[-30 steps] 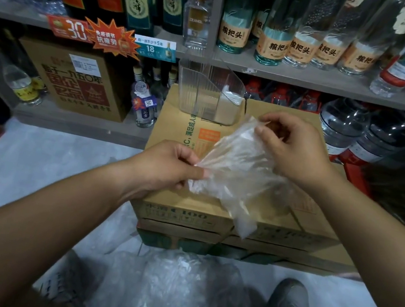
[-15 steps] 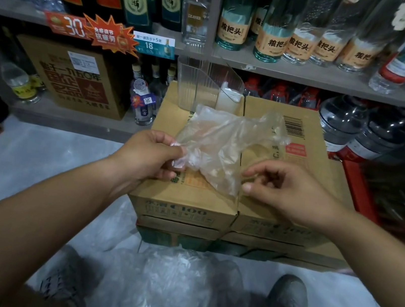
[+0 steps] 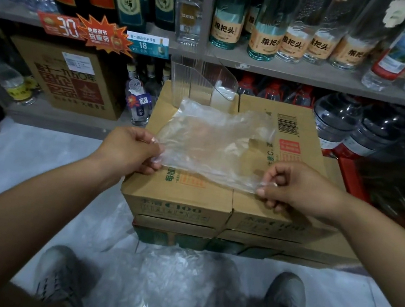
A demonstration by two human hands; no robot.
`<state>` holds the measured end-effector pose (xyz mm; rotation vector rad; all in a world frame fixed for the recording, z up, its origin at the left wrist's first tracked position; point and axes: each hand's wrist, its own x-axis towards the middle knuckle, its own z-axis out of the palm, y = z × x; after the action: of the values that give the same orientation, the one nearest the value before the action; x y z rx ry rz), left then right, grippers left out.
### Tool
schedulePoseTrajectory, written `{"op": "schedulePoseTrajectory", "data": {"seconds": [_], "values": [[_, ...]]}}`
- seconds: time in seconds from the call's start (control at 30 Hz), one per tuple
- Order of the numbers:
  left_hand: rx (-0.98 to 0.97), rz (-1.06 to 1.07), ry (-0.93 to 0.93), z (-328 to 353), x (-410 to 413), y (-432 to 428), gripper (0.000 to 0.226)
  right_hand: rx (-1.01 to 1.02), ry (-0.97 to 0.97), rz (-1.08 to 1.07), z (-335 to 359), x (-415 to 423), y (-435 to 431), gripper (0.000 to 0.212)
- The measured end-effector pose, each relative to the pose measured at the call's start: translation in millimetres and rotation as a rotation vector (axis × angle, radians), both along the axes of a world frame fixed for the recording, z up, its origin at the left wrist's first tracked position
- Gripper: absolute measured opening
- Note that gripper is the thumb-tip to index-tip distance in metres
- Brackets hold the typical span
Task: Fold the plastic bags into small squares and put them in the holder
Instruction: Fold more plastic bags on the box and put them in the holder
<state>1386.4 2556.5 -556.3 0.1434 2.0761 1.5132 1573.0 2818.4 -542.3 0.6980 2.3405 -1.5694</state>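
A clear plastic bag (image 3: pixel 214 139) is stretched out flat over the top of the cardboard boxes (image 3: pixel 177 202). My left hand (image 3: pixel 130 150) pinches its near left corner. My right hand (image 3: pixel 297 187) pinches its near right corner. The bag's far edge reaches toward the clear plastic holder (image 3: pixel 199 81), which stands at the back of the boxes with a small white folded piece (image 3: pixel 223 93) inside it at the right.
A heap of more clear bags (image 3: pixel 175 282) lies on the floor between my shoes. Shelves of glass bottles (image 3: pixel 268 31) rise behind the boxes. Large water jugs (image 3: pixel 334 118) stand at the right, a brown carton (image 3: pixel 75 80) at the left.
The bag was crumpled between my hands. My hands have moved apart and pulled it out flat over the box top, the right hand dropping to the near right corner.
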Motion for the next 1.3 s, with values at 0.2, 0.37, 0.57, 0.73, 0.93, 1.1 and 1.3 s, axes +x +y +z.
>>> {"op": "schedulePoseTrajectory", "data": {"seconds": [0.2,0.37,0.57,0.73,0.93,1.1,1.3], "values": [[-0.067,-0.016,0.069,-2,1,-1,0.009,-0.137,-0.074,-0.208,1,-1,23,0.023],[-0.086,-0.009,0.078,-4,-1,-3,0.01,-0.147,-0.084,-0.3,0,-1,28,0.015],[-0.159,-0.072,0.076,-4,-5,-5,0.015,0.069,-0.193,-0.218,3,1,31,0.017],[-0.346,-0.248,0.13,7,-14,-6,0.03,0.211,-0.279,-0.103,17,-4,30,0.024],[-0.209,-0.082,0.159,9,-29,15,0.03,0.085,0.066,-0.417,24,-48,29,0.035],[-0.125,0.028,0.19,-1,-40,33,0.02,-0.108,0.206,-0.612,18,-87,24,0.03],[0.029,0.067,0.097,-8,-50,43,0.014,-0.222,0.233,-0.632,6,-97,28,0.006]]}}
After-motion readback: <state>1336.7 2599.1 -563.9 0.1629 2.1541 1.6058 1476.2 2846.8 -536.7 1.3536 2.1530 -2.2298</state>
